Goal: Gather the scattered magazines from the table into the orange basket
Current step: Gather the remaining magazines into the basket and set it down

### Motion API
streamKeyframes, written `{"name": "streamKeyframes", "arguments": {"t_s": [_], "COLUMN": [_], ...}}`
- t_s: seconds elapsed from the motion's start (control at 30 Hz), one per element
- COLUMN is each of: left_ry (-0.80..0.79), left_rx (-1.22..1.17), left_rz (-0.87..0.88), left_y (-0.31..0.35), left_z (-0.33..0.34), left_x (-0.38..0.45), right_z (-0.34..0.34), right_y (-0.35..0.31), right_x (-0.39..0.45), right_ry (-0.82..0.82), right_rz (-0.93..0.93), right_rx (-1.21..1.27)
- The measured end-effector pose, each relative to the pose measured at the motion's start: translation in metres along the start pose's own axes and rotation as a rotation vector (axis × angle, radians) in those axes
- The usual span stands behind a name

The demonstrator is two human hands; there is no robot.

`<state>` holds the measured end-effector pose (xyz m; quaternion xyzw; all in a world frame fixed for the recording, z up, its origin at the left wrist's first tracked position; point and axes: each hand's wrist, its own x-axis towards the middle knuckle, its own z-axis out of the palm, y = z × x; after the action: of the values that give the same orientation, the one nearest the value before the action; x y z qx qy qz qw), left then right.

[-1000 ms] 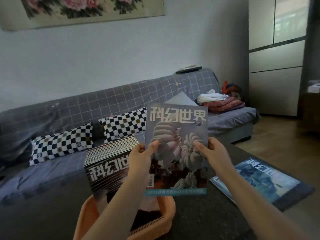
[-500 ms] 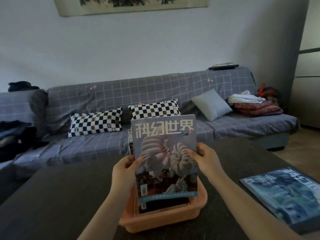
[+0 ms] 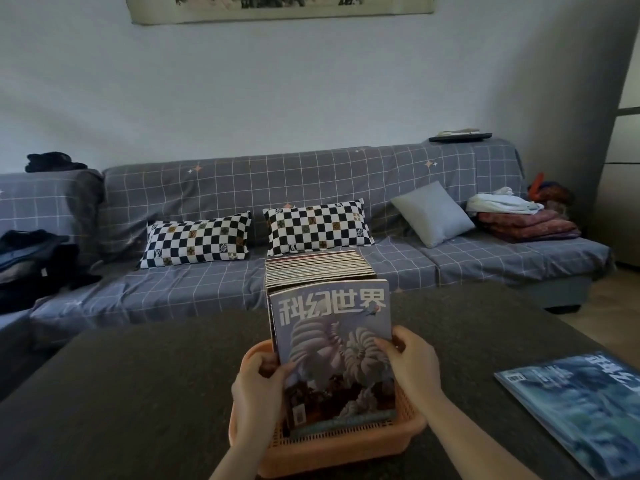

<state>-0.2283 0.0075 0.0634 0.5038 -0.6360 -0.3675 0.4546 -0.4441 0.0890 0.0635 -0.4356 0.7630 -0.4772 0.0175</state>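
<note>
- Dark speckled table (image 3: pixel 138 393) fills the foreground; behind it runs a grey grid-patterned sofa (image 3: pixel 311 174) carrying two black-and-white checkered pillows (image 3: pixel 197 240) and a plain grey cushion (image 3: pixel 431 213), under a pale wall.
- Bare tabletop lies left of the orange plastic basket (image 3: pixel 332 445); to the right, well apart from it near the table edge, lies a blue-covered magazine (image 3: pixel 581 407), flat.
- Basket holds a row of upright magazines (image 3: pixel 317 268).
- Frontmost, a grey-blue magazine with white title characters (image 3: pixel 332 344) stands with its lower edge inside the basket.
- Left hand (image 3: pixel 258 389) grips its left edge; right hand (image 3: pixel 414 362) grips its right edge.
</note>
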Motion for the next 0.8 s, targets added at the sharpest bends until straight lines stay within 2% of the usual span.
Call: {"name": "streamKeyframes", "arguments": {"t_s": [0.43,0.6,0.8], "left_ry": [0.102,0.103,0.119], "left_rx": [-0.012,-0.014,0.029], "left_rz": [-0.010,-0.031,-0.040], "left_y": [-0.005,-0.006,-0.011], "left_z": [0.003,0.003,0.003], "left_x": [0.004,0.005,0.003], "right_z": [0.018,0.023,0.033], "right_y": [0.000,0.005,0.012], "right_x": [0.002,0.000,-0.004], "right_ry": [0.062,0.095,0.127], "right_rz": [-0.018,0.021,0.019], "right_rx": [-0.001,0.132,0.147]}}
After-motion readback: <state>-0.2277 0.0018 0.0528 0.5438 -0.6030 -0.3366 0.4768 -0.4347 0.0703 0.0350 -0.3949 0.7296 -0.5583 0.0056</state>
